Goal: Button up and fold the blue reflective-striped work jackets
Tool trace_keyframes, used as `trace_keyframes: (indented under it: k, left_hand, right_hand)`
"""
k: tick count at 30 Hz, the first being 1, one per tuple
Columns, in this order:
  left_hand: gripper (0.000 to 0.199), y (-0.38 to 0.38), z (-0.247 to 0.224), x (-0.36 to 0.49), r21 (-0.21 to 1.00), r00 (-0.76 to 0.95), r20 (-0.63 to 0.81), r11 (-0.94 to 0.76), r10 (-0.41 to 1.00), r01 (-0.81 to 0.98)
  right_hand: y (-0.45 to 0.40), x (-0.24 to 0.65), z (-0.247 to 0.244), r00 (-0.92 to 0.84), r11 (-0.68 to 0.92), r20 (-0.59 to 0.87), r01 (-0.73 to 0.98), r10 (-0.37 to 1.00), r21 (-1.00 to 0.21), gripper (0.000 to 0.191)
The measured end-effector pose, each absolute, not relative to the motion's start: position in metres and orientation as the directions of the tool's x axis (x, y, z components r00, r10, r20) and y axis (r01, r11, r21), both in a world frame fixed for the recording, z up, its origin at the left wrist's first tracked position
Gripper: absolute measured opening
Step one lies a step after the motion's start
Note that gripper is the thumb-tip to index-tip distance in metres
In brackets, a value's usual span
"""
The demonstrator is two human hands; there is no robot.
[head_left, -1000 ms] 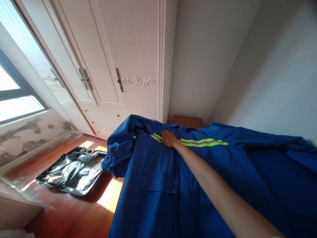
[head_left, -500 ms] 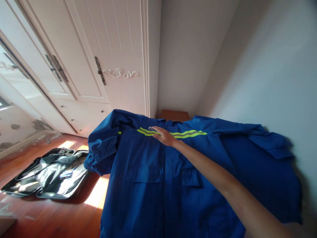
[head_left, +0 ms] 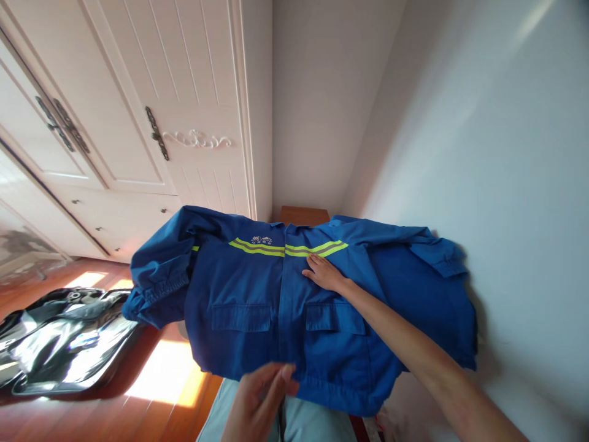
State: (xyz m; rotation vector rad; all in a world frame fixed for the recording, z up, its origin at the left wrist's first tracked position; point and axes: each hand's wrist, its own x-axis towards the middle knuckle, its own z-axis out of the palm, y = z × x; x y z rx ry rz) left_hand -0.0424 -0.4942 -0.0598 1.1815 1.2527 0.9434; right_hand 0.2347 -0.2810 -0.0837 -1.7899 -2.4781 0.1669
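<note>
A blue jacket (head_left: 243, 279) lies spread out face up, with a yellow-green reflective stripe across the chest, a pale logo and two flap pockets. My right hand (head_left: 324, 273) rests flat on its chest, just below the stripe, fingers stretched out. At the front hem is my left hand (head_left: 262, 396), slightly blurred, its fingers curled and its thumb close against them; whatever may be between them is hidden. One sleeve (head_left: 161, 276) bends down at the left, and the other sleeve (head_left: 414, 242) reaches toward the wall.
An open black suitcase (head_left: 119, 362) with clothing or bags inside lies on the wooden floor (head_left: 184, 414) at the left. A white wardrobe (head_left: 129, 147) stands behind, and a pale wall (head_left: 519, 202) bounds the right. A brown wooden edge (head_left: 304, 215) shows beyond the collar.
My right hand has moved from the logo side across the front opening to the other chest side. My left hand has come into view by the hem. The view has shifted, showing the jacket's bottom.
</note>
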Motion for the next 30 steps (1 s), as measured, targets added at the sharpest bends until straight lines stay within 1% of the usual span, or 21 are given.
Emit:
trace_keyframes:
  k: [1,2,3,4,5,6,7,9,10,11,12,14,15,18,21,24,26,28,30]
  left_hand:
    - [0.034,-0.469,-0.045,-0.032,0.990,0.174,-0.120,0.106,0.977,0.089]
    - [0.038,-0.441,-0.031,-0.020,0.992,0.242,0.019,-0.048,0.970,0.114]
    - [0.041,-0.410,-0.017,-0.006,0.971,0.271,0.143,-0.188,0.952,0.147]
    - [0.043,-0.377,-0.005,0.011,0.929,0.287,0.243,-0.307,0.927,0.207]
    - [0.043,-0.343,0.004,0.030,0.861,0.301,0.318,-0.406,0.899,0.304]
    - [0.043,-0.311,0.009,0.049,0.758,0.341,0.353,-0.481,0.871,0.441]
    - [0.045,-0.281,0.010,0.068,0.631,0.387,0.355,-0.524,0.851,0.572]
    - [0.051,-0.231,0.001,0.102,0.557,0.436,0.335,-0.549,0.835,0.624]
    - [0.056,-0.213,-0.009,0.114,0.437,0.497,0.297,-0.579,0.815,0.688]
    - [0.060,-0.198,-0.022,0.123,0.320,0.555,0.221,-0.597,0.802,0.736]
    - [0.063,-0.187,-0.035,0.128,0.229,0.587,0.137,-0.602,0.798,0.765]
    - [0.067,-0.174,-0.062,0.129,0.192,0.592,0.055,-0.590,0.804,0.784]
    - [0.068,-0.170,-0.073,0.128,0.184,0.587,0.041,-0.584,0.809,0.791]
    - [0.072,-0.163,-0.096,0.122,0.162,0.579,0.056,-0.580,0.813,0.798]
    - [0.074,-0.159,-0.107,0.120,0.135,0.578,0.090,-0.585,0.811,0.800]
    - [0.075,-0.158,-0.109,0.122,0.130,0.579,0.109,-0.590,0.808,0.797]
    - [0.075,-0.156,-0.104,0.123,0.128,0.588,0.100,-0.597,0.802,0.792]
    - [0.075,-0.151,-0.093,0.126,0.125,0.598,0.076,-0.602,0.798,0.788]
    - [0.074,-0.142,-0.077,0.131,0.122,0.605,0.063,-0.608,0.794,0.784]
  right_hand:
    - [-0.283,0.232,-0.079,-0.324,0.323,0.014,0.938,0.946,-0.128,0.078]
    - [-0.285,0.231,-0.073,-0.336,0.337,0.033,0.935,0.941,-0.113,0.076]
    - [-0.287,0.231,-0.066,-0.345,0.349,0.057,0.933,0.937,-0.090,0.075]
    - [-0.288,0.233,-0.060,-0.352,0.358,0.087,0.932,0.932,-0.063,0.073]
    - [-0.289,0.237,-0.053,-0.352,0.358,0.119,0.933,0.928,-0.031,0.071]
    - [-0.290,0.242,-0.046,-0.343,0.347,0.151,0.938,0.927,0.001,0.070]
    - [-0.290,0.250,-0.041,-0.319,0.319,0.178,0.947,0.931,0.030,0.068]
    - [-0.291,0.267,-0.034,-0.240,0.232,0.187,0.971,0.953,0.064,0.067]
    - [-0.293,0.277,-0.034,-0.198,0.189,0.162,0.980,0.967,0.068,0.066]
    - [-0.297,0.286,-0.036,-0.164,0.156,0.126,0.985,0.978,0.068,0.066]
    - [-0.303,0.295,-0.039,-0.143,0.137,0.091,0.988,0.986,0.065,0.068]
    - [-0.323,0.309,-0.049,-0.144,0.140,0.062,0.989,0.988,0.052,0.071]
    - [-0.336,0.313,-0.054,-0.154,0.151,0.078,0.988,0.985,0.043,0.072]
    - [-0.387,0.318,-0.066,-0.181,0.185,0.144,0.983,0.973,-0.012,0.069]
    - [-0.440,0.316,-0.075,-0.135,0.147,0.160,0.987,0.978,-0.068,0.067]
    - [-0.481,0.316,-0.081,-0.101,0.119,0.126,0.982,0.987,-0.148,0.076]
    - [-0.496,0.318,-0.078,-0.102,0.109,0.041,0.973,0.994,-0.205,0.080]
    - [-0.500,0.321,-0.063,-0.109,0.093,-0.046,0.961,0.993,-0.259,0.072]
    - [-0.490,0.323,-0.036,-0.090,0.067,-0.064,0.951,0.994,-0.300,0.060]
